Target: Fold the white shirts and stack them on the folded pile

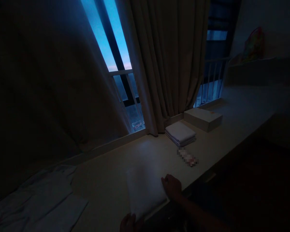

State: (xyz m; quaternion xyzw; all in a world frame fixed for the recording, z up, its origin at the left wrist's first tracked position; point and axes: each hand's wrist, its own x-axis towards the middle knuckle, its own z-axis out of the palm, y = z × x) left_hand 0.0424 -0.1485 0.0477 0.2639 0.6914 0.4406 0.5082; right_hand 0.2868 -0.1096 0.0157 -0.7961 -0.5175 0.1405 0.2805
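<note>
at the folded cloth [146,190], left hand [128,223] and right hand [172,187] curl against its edges, grip unclear

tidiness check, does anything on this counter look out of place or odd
The white cloth on the left of the counter looks rumpled and loosely spread, unlike the folded stack near the curtain and the flat cloth by the right hand. No spill or damage shows, though light is dim.
</note>
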